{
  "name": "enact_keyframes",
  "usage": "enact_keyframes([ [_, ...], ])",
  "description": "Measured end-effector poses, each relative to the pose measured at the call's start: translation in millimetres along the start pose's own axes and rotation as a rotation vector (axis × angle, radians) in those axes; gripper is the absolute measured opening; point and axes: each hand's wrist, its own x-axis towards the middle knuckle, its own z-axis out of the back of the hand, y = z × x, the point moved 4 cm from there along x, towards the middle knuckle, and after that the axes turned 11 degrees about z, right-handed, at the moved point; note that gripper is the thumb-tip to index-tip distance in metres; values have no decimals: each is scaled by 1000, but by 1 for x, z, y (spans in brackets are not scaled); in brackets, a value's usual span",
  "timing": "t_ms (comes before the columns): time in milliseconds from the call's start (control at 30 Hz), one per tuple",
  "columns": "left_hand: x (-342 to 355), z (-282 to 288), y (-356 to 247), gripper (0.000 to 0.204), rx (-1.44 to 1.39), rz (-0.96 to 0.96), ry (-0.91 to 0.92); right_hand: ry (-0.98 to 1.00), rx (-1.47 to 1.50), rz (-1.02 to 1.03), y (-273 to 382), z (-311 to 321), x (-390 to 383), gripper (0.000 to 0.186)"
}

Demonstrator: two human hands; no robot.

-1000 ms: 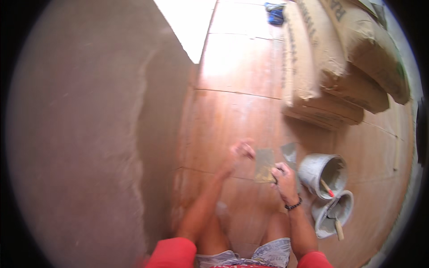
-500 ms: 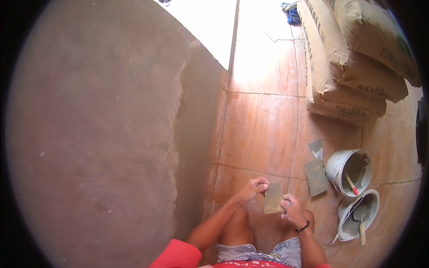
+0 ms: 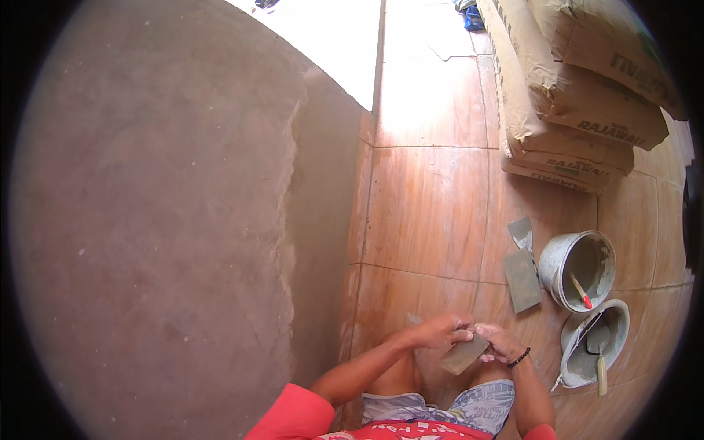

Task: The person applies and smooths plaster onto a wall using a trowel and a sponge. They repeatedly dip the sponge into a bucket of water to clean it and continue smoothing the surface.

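A small flat grey rectangular plate (image 3: 463,357), smeared with a brownish film, tilts above my lap. My right hand (image 3: 502,343), with a dark beaded bracelet at its wrist, grips the plate along its right side. Closed fingers of my left hand (image 3: 449,332) pinch its upper edge, close beside the right hand; pale dust coats the fingertips. To the right on the floor lies a similar grey rectangular plate (image 3: 522,281). Just beyond it rests a putty knife (image 3: 521,233) with a grey-smeared blade.
A whitish bucket (image 3: 555,273) holds a red-tipped stick (image 3: 581,291). Nearer stands a second bucket (image 3: 622,337) with a trowel (image 3: 600,341) in it. Filled paper sacks (image 3: 579,110) are stacked at far right. A partly plastered wall (image 3: 169,220) rises along the left of the tiled floor (image 3: 425,213).
Both hands have come lower and closer together. The plate has turned from upright to slanted, and my left hand has moved right onto its upper edge.
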Motion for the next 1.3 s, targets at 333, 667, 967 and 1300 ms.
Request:
enact_keyframes([
  [333, -8, -31, -42, 19, 604, -144, -22, -106, -197, -164, -32, -3, 0, 27],
  [667, -7, -14, -11, 25, 418, -243, -365, -250, -207, -3, -45, 31, -9, 36],
  [967, -5, 9, 115, 37, 942, 205, -418, -554, -1182, 455, -12, 29, -31, 46],
  [1300, -1, 18, 123, 42, 292, 444, -622, -568, -478, 457, -14, 37, -9, 47],
])
